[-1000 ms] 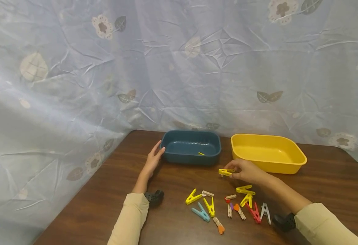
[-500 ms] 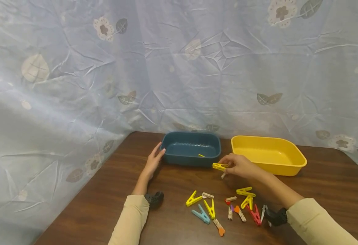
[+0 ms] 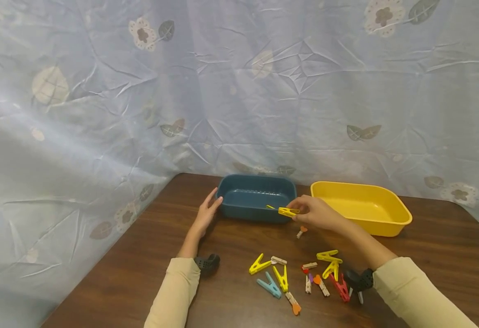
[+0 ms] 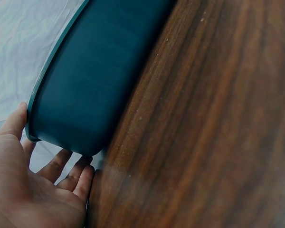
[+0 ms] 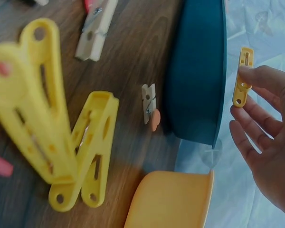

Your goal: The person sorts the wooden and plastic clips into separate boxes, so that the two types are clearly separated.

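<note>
My right hand [image 3: 317,212] pinches a yellow plastic clothespin [image 3: 287,212] between thumb and fingers, near the front right rim of the blue bin [image 3: 239,212]. In the right wrist view that clothespin [image 5: 239,95] is just beyond the bin's rim. Part of another yellow clothespin [image 3: 270,207] shows inside the bin. My left hand [image 3: 204,216] rests against the bin's left end; in the left wrist view its thumb touches the rim, its fingers lying along the end wall. A small wooden clothespin with an orange heart [image 3: 301,232] lies on the table below my right hand.
A yellow bin [image 3: 362,205] stands right of the blue one. Nearer on the brown table [image 3: 141,273] lie several clothespins: yellow ones [image 3: 280,278], a light blue one [image 3: 270,287], a red one [image 3: 341,288], and small wooden ones. A patterned curtain [image 3: 239,91] hangs behind.
My right hand has moved left and away from me with the yellow clothespin, up to the blue bin's front edge. The orange-heart clothespin has come into view below it. My left hand stays put.
</note>
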`<action>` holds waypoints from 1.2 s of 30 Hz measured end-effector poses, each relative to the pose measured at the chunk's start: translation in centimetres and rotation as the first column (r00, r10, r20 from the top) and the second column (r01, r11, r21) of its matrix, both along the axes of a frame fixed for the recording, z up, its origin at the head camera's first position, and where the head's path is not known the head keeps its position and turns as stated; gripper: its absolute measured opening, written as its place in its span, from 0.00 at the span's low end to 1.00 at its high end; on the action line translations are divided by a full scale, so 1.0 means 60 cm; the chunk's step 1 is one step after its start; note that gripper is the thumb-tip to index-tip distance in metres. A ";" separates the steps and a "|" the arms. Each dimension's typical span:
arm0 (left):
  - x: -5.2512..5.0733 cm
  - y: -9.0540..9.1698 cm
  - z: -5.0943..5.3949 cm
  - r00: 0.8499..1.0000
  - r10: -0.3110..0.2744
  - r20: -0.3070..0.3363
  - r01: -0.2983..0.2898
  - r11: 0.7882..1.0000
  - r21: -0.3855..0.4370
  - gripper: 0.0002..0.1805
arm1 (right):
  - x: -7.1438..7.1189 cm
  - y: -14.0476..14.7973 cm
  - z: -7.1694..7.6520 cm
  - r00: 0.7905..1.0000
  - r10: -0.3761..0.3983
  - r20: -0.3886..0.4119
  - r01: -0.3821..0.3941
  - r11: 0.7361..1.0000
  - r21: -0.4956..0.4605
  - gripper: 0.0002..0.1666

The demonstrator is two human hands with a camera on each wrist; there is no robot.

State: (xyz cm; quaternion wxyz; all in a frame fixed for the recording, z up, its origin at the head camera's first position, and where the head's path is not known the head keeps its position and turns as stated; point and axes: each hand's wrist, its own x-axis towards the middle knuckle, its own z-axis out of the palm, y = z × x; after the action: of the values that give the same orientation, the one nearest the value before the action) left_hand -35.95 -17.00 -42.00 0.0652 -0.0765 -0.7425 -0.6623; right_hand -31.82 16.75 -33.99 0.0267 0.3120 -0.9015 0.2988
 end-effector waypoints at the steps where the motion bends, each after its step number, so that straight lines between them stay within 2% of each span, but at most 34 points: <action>1: 0.000 0.000 0.000 1.000 0.003 0.001 -0.003 1.000 -0.002 0.33 | -0.001 -0.003 0.001 1.000 0.001 -0.005 -0.001 1.000 -0.001 0.16; 4: -0.003 0.000 -0.002 1.000 0.012 0.005 -0.012 1.000 -0.001 0.32 | -0.005 -0.009 0.001 1.000 0.001 -0.017 -0.001 1.000 -0.001 0.16; 9: -0.002 -0.001 0.002 1.000 -0.008 0.019 0.008 1.000 0.019 0.33 | -0.015 -0.015 -0.001 0.999 0.013 -0.037 -0.014 1.000 -0.011 0.15; 12: 0.009 0.001 0.015 0.999 -0.027 0.024 0.027 0.999 0.020 0.33 | -0.022 -0.019 0.000 0.998 0.006 -0.059 -0.007 1.000 -0.017 0.16; 16: 0.027 0.004 0.034 0.999 -0.043 0.016 0.043 0.999 -0.002 0.32 | -0.033 -0.026 0.005 0.997 -0.040 -0.064 0.040 0.999 -0.014 0.16; 20: 0.033 0.005 0.040 0.999 -0.041 0.018 0.041 0.999 -0.010 0.32 | -0.046 -0.033 0.006 0.996 -0.072 -0.045 0.072 0.997 -0.004 0.17; 25: 0.035 0.005 0.040 0.999 -0.031 0.017 0.031 0.999 -0.012 0.32 | -0.062 -0.041 -0.001 0.995 -0.090 -0.039 0.089 0.996 -0.012 0.18; 32: 0.030 0.004 0.038 0.999 -0.041 0.016 0.041 0.999 -0.006 0.32 | -0.084 -0.055 -0.016 0.985 -0.169 -0.043 0.166 0.984 -0.071 0.16; 36: 0.016 0.001 0.022 1.000 -0.025 0.019 0.025 1.000 0.000 0.33 | -0.098 -0.066 -0.028 0.981 -0.189 -0.046 0.185 0.980 -0.078 0.16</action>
State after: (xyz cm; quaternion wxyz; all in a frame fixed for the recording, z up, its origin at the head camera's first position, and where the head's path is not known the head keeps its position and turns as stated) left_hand -34.99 -16.96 -40.66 0.0500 -0.0795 -0.7423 -0.6634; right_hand -37.68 12.78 -35.66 0.0902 0.2325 -0.9141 0.3197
